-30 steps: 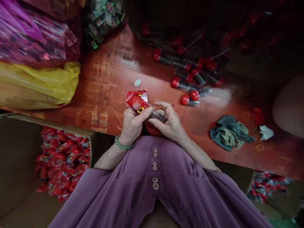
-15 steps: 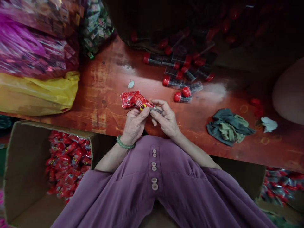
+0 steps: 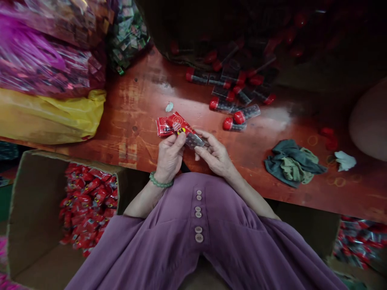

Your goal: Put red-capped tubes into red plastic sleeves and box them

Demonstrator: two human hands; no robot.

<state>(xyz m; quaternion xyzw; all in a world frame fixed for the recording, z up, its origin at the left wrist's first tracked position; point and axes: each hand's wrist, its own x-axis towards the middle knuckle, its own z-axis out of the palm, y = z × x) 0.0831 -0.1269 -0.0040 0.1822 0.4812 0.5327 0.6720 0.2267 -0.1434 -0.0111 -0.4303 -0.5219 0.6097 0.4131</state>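
In the head view, gripping a red packet (image 3: 178, 121) with the left hand (image 3: 169, 156), nearly closed: pressing the thumb down on its face and curling the other fingers beneath, mostly out of sight. Wearing a green bracelet (image 3: 160, 184) on that wrist. Pinching the far end of a clear tube (image 3: 194, 140) of dark beads between thumb and bent fingers of the right hand (image 3: 217, 155), half closed. Keeping packet and tube in one slanting line, from upper left to lower right, above the near side of the table (image 3: 145, 100). Cannot tell how much of the tube to count as inside the packet. Showing a pile (image 3: 162, 127) of flat red packets just beyond the left hand, then a white scrap (image 3: 169, 106). Farther off to the right, showing scattered red-capped tubes (image 3: 250, 112), and nearer, a crumpled dark cloth (image 3: 293, 163) beside a white tissue (image 3: 345, 160). At the left, stacking full bags with a yellow bag (image 3: 54, 117) lowest; below, showing a carton (image 3: 33, 213) of red wrapped pieces (image 3: 86, 205).
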